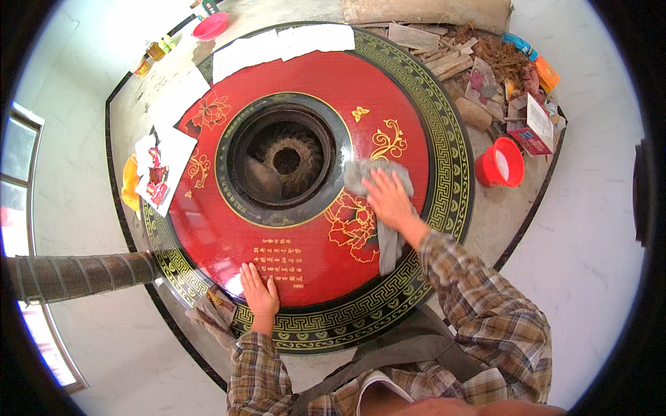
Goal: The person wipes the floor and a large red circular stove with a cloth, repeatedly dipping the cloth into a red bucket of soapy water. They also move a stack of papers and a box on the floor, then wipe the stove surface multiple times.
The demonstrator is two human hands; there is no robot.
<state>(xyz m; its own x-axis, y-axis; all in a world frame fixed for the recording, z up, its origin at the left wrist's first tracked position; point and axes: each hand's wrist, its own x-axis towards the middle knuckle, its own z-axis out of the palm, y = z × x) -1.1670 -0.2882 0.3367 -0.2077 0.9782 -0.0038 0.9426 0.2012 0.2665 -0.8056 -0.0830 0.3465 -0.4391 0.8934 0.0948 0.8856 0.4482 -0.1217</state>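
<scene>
A round stove table (307,260) has a glossy red top with gold flowers and writing, a patterned black-and-gold rim, and an open dark burner hole (286,160) in its middle. Under my right hand (387,200) lies a crumpled grey cloth (359,174), pressed against the red surface beside the hole's black ring; one end trails towards the rim. My left hand (258,292) rests flat on the near left part of the top, at the edge of the gold writing, fingers slightly apart and holding nothing.
White sheets (244,54) and wrappers (157,177) lie along the far and left rim. A stovepipe (83,275) runs off left. Another cloth (213,314) hangs at the near left edge. On the floor are a red bucket (486,166), firewood (452,62), an open box (538,127) and a pink basin (210,27).
</scene>
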